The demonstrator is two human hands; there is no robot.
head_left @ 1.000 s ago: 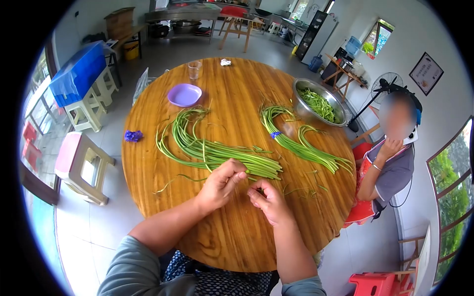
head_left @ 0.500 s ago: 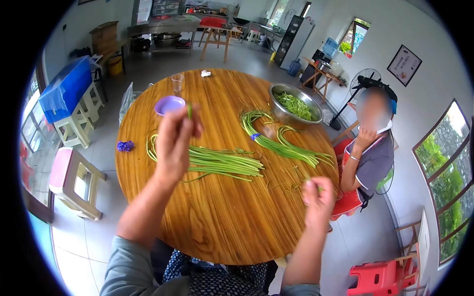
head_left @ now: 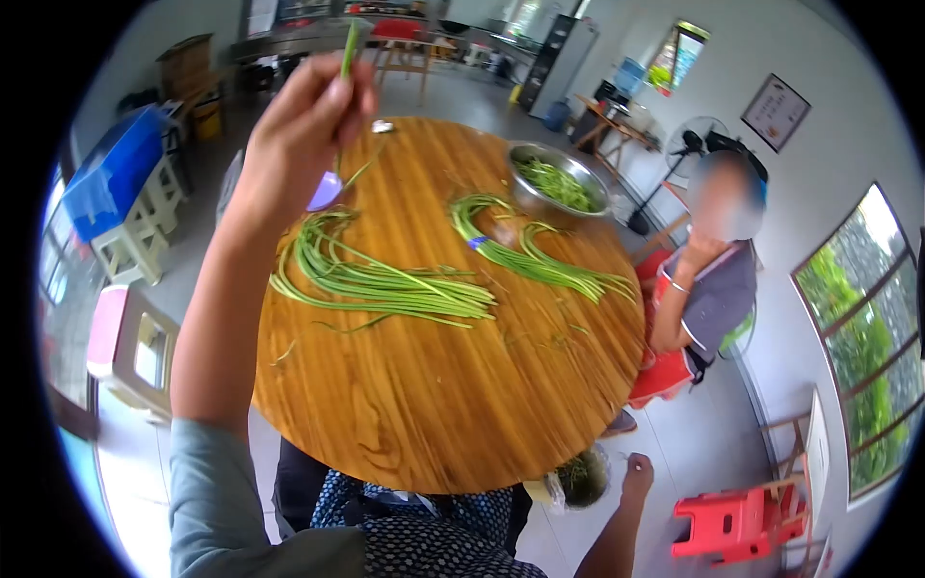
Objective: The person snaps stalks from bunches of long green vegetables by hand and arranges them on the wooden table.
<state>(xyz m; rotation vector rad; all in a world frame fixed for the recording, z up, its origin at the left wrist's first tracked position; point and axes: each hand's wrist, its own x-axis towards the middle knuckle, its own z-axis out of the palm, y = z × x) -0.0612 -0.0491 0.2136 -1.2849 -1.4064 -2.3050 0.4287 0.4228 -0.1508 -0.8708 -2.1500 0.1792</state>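
Note:
My left hand (head_left: 323,106) is raised at the upper left above the table, pinching an upright green garlic scape (head_left: 350,48). A thin strand hangs below that hand. My right hand (head_left: 636,477) is low, past the table's near right edge, beside a bin (head_left: 599,464) with green scraps in it. Its fingers are curled, and whatever they may hold is too small to make out. Loose garlic scapes (head_left: 385,289) lie spread across the table's middle left. To their right rests another bunch (head_left: 549,272) with a blue band (head_left: 476,243).
A round wooden table (head_left: 405,414) fills the middle. On it stand a steel bowl (head_left: 540,200) of cut greens and a purple bowl (head_left: 326,193), partly hidden by my left arm. A seated person (head_left: 718,279) is at the right. Red stools (head_left: 737,520) stand at lower right.
My left hand has risen up and left with the garlic scape. My right hand has dropped from over the table to beside the bin, which has come into view.

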